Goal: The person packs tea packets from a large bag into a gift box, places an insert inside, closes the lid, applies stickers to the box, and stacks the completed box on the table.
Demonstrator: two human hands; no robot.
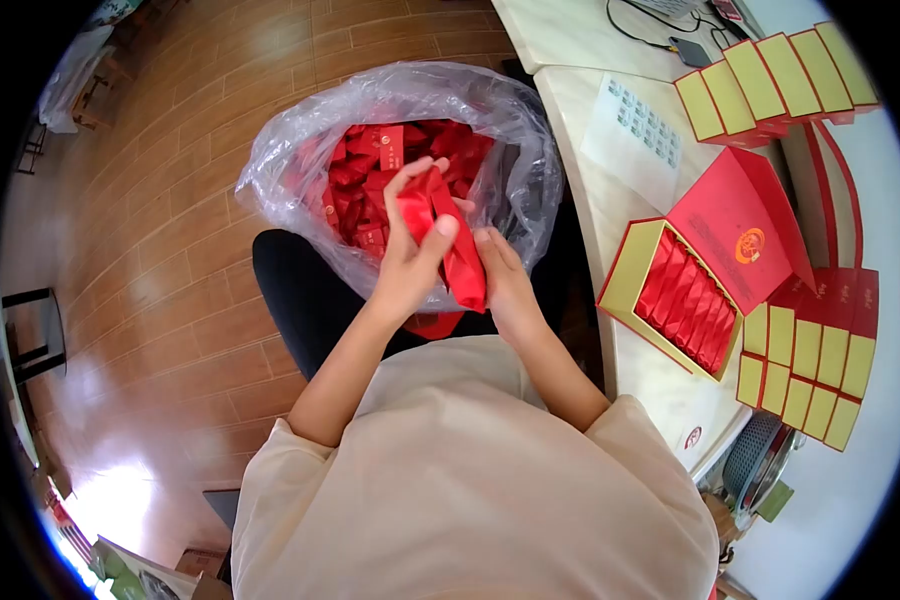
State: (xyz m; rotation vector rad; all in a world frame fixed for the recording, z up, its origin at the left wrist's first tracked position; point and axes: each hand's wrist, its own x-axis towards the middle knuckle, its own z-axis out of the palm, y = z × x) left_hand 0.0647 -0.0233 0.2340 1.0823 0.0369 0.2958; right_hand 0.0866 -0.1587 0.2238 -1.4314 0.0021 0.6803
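Several shiny red foil packets are bunched together in front of me, over a bag. My left hand is closed round them, with its thumb on top and fingers behind. From the other side, my right hand presses its fingers against the packets' right edge; part of its grip is hidden. Below them, a clear plastic bag stands wide open, with many more red packets inside. On the table to my right, an open red and gold box holds a row of similar red packets.
Stacks of red and gold boxes stand on the table, at the back and by the wall. A sticker sheet lies near the open box. Cables lie farther back. Wooden flooring spreads to my left.
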